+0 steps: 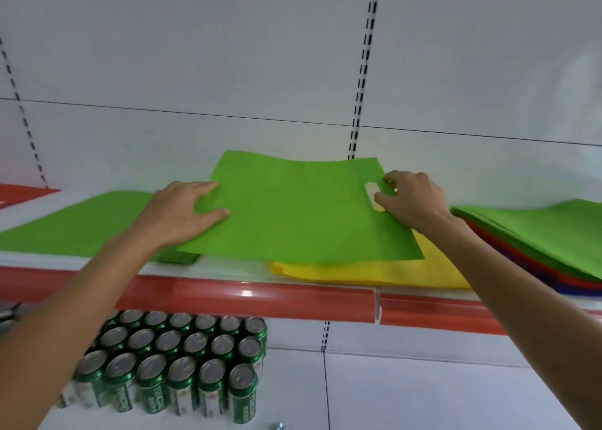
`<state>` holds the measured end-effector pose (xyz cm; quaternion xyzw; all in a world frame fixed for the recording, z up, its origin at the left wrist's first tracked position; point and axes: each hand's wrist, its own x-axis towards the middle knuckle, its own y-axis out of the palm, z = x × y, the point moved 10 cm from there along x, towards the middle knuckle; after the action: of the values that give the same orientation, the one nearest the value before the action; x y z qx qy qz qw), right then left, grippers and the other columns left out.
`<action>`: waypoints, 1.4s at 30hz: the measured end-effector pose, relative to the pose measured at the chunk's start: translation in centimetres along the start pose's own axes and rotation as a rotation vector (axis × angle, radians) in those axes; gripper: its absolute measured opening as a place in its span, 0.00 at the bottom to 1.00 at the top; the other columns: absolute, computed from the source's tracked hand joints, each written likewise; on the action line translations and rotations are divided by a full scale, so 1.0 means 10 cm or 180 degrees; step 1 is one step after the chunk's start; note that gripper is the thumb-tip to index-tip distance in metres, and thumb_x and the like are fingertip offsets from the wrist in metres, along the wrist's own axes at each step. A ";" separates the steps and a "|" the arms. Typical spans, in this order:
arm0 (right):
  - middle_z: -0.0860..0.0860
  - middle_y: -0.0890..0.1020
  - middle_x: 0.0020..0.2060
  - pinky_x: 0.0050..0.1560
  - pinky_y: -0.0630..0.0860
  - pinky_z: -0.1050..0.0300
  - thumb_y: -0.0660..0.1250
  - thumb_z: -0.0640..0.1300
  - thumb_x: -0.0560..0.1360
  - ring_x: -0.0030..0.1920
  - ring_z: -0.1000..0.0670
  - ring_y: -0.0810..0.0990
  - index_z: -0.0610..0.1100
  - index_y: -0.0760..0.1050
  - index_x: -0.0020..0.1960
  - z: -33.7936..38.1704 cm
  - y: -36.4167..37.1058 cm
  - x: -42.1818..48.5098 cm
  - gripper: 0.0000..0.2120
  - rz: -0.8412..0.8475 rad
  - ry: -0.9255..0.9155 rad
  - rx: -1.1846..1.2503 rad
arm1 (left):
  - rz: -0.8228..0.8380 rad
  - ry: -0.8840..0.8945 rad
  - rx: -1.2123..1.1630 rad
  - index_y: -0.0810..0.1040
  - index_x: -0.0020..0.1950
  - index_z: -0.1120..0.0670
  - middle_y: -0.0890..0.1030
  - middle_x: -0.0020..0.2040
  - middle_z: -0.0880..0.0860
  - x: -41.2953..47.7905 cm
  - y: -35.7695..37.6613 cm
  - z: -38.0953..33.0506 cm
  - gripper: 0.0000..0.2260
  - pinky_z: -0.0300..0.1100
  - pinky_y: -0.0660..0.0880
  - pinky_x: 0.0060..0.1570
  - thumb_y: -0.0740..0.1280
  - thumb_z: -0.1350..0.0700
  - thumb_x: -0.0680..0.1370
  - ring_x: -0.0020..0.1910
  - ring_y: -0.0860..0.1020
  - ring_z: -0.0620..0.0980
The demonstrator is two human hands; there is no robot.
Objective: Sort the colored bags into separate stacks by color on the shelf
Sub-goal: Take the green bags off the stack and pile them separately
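Fingers [203, 187] of the left hand [180, 213] and right hand [413, 200] are pinched on the 2 ends of the green bag [293, 214], its length held sideways over the yellow bag [374, 273], the green stack [81, 227] lying beside the left hand

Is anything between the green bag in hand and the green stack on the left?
Nothing visible. The green bag, held by the left hand and right hand over the yellow bags, reaches the green stack in this view.

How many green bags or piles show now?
3: green pile left, green bag held centre over yellow bags, green layer atop mixed stack right; more may hide beneath.
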<state>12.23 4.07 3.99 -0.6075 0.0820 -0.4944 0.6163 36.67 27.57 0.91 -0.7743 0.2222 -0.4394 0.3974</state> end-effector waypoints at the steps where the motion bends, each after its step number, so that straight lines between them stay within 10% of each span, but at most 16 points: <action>1: 0.41 0.79 0.56 0.50 0.71 0.52 0.65 0.50 0.75 0.56 0.39 0.76 0.45 0.74 0.63 0.14 0.04 0.01 0.19 0.0010 -0.0035 0.0000 | -0.0006 -0.0065 0.0007 0.68 0.71 0.52 0.70 0.70 0.52 -0.03 -0.04 0.14 0.28 0.50 0.62 0.69 0.67 0.43 0.73 0.69 0.67 0.53; 17: 0.43 0.80 0.52 0.44 0.68 0.55 0.63 0.52 0.75 0.52 0.41 0.77 0.42 0.76 0.57 2.49 1.09 -0.03 0.16 0.0236 -0.0064 0.0175 | 0.0181 -0.0412 0.0160 0.70 0.69 0.54 0.71 0.69 0.55 -0.05 -0.78 2.54 0.25 0.45 0.63 0.67 0.68 0.48 0.74 0.69 0.69 0.54; 42: 0.42 0.80 0.56 0.52 0.72 0.53 0.61 0.54 0.78 0.57 0.42 0.76 0.44 0.79 0.58 2.82 1.77 -0.20 0.17 0.0602 -0.0131 -0.0149 | 0.0535 -0.0654 -0.0220 0.77 0.62 0.52 0.74 0.65 0.53 -0.03 -0.32 3.28 0.17 0.49 0.68 0.63 0.67 0.50 0.74 0.64 0.71 0.54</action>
<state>40.03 20.31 -4.70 -0.6213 0.1378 -0.4193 0.6475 64.59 43.41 -6.43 -0.8071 0.2595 -0.3150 0.4266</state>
